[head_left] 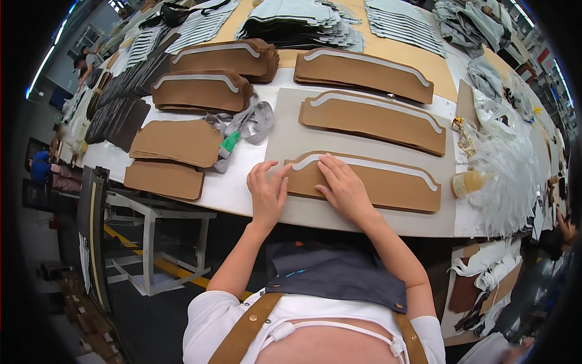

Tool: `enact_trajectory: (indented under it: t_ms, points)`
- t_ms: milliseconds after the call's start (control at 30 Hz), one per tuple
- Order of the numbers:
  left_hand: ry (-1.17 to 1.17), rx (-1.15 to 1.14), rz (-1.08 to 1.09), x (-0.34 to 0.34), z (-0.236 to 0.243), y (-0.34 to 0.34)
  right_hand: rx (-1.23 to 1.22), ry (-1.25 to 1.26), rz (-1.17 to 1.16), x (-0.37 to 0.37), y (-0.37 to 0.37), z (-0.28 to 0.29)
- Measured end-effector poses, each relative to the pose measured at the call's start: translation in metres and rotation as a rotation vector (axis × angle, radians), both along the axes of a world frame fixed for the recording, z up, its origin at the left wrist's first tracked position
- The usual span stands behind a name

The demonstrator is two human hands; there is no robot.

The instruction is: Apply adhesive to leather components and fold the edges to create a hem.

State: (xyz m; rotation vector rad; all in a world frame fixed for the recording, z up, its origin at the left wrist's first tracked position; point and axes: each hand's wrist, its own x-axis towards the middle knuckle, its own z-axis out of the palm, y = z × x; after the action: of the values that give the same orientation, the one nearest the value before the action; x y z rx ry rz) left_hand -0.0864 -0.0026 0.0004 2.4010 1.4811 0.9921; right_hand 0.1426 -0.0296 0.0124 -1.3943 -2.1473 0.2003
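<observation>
In front of me lies a brown shaped panel (pixel 388 189), with a narrow white strip (pixel 388 165) along its curved far edge. My left hand (pixel 265 189) is at the panel's left end, fingers apart, its index finger close to the strip's end. Whether it touches the strip, I cannot tell. Fingers stretched out, my right hand (pixel 344 189) rests on the panel, with its fingertips at the strip near the curve. Neither hand is wrapped round anything. Beyond them are a second stack of brown panels (pixel 376 126) and a third stack (pixel 364 79), each topped by a similar white strip.
A grey board (pixel 297 215) lies under the work. Left are more brown panels (pixel 176 142), a grey ribbon bundle (pixel 257 121) and dark pieces (pixel 118 124). Right stand a bottle of yellowish liquid (pixel 470 182) and a heap of white strips (pixel 506 176). Grey sheets (pixel 297 27) are stacked at the back.
</observation>
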Motion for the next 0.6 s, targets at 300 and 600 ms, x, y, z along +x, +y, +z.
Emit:
enact_trajectory:
  t_ms: [300,600]
  points:
    - [0.197,-0.053,-0.028,0.003,0.002,-0.001,0.003,-0.008,-0.012,-0.005,0.003,0.001]
    - [0.202,-0.038,-0.027,0.005,0.001,-0.001,0.014,-0.010,0.012,-0.012,0.006,-0.004]
